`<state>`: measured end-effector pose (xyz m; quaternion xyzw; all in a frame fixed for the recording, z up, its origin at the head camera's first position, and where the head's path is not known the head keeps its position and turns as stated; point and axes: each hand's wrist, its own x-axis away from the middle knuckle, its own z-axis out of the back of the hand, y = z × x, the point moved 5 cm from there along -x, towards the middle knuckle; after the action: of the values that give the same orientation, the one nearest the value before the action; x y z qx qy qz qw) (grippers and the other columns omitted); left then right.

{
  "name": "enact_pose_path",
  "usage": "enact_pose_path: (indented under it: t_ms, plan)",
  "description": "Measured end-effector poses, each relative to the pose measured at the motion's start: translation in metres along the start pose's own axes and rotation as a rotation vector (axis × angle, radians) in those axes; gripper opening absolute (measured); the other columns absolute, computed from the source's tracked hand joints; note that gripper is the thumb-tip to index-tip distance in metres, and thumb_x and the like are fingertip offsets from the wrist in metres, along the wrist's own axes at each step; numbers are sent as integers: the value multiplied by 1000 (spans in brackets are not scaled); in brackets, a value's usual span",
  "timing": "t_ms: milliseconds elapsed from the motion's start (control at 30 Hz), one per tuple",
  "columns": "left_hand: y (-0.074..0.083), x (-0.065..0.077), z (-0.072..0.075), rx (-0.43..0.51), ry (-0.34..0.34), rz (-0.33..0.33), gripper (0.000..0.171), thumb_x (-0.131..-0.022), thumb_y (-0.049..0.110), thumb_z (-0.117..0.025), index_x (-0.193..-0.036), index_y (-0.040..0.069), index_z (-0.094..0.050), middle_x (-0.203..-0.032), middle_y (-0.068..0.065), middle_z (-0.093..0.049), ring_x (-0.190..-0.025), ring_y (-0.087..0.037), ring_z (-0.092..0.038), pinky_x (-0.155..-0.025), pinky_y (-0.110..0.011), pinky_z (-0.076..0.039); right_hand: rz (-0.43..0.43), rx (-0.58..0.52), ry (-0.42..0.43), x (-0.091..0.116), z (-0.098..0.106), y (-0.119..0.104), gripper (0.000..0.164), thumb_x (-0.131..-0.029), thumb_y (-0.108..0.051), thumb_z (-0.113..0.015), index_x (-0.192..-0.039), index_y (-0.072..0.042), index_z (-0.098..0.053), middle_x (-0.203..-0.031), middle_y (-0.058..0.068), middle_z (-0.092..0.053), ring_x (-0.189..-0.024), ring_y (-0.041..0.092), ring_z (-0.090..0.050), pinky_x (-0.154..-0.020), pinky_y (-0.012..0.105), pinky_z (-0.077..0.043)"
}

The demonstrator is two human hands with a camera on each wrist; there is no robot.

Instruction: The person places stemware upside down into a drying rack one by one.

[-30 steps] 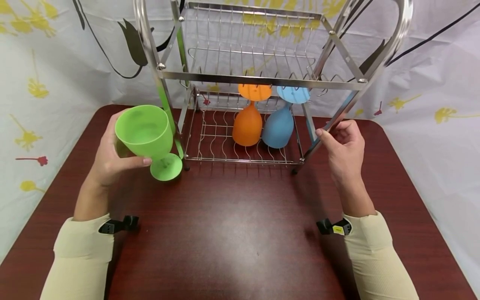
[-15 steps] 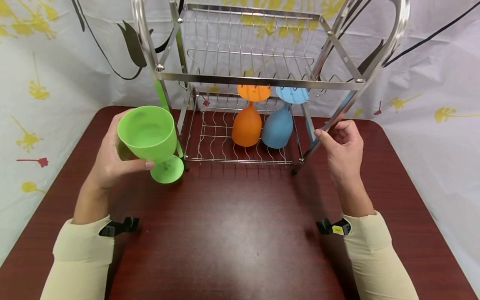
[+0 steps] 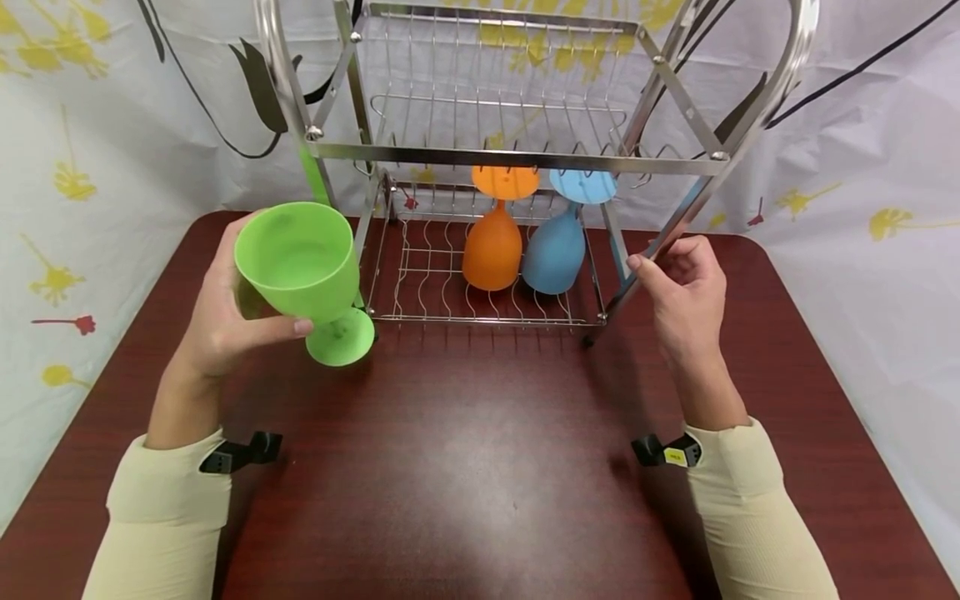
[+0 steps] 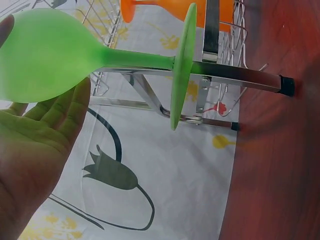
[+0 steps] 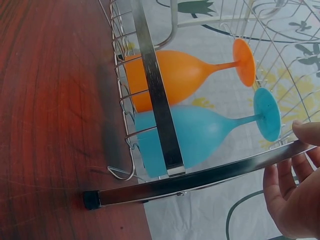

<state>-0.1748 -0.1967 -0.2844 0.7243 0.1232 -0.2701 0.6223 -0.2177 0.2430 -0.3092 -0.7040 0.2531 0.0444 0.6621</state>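
A green goblet point(image 3: 300, 258) is gripped round its bowl by my left hand point(image 3: 228, 308), mouth up and slightly tilted, just left of the metal dish rack point(image 3: 517, 157). In the left wrist view the stem and foot of the green goblet point(image 4: 182, 70) hang above the table. My right hand point(image 3: 686, 292) pinches the rack's right front leg between thumb and fingers, plain in the right wrist view beside the rack leg point(image 5: 215, 175). An orange goblet point(image 3: 492, 250) and a blue goblet point(image 3: 555, 250) stand upside down on the lower tier.
The dark red wooden table point(image 3: 465, 467) spreads in front of the rack. Wire slots of the lower tier point(image 3: 423, 287) lie left of the orange goblet. The upper wire tier point(image 3: 502, 104) hangs above. A patterned white sheet point(image 3: 862, 275) surrounds the table.
My left hand and the green goblet have shifted slightly right. The right hand keeps its hold on the rack leg, and the orange and blue goblets stay in place.
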Motion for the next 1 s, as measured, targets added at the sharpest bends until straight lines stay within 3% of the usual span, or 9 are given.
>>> enact_pose_path:
  t_ms: [333, 733, 1000]
  plan:
    - [7, -1, -7, 21, -27, -21, 97, -50, -28, -65, -139, -2, -37, -130, -18, -51, -112, -28, -52, -92, -28, -46, -5, 42, 3, 1, 0, -2, 23, -78, 7, -75, -84, -9, -60, -77, 2, -63, -71, 14, -54, -62, 22, -43]
    - [18, -6, -28, -53, -96, -80, 100, -49, -17, -80, -139, -3, -38, -133, -17, -50, -114, -29, -50, -100, -31, -40, -15, 12, -3, 0, 0, -2, 22, -77, 8, -75, -85, -6, -59, -79, 4, -63, -72, 14, -55, -63, 22, -44]
    - [20, -7, -38, -102, -116, -72, 99, -51, -12, -83, -140, -2, -38, -133, -14, -49, -115, -29, -49, -101, -31, -38, -23, 23, -6, 1, 1, -3, 21, -77, 8, -76, -89, -3, -62, -79, 4, -63, -73, 15, -58, -64, 23, -45]
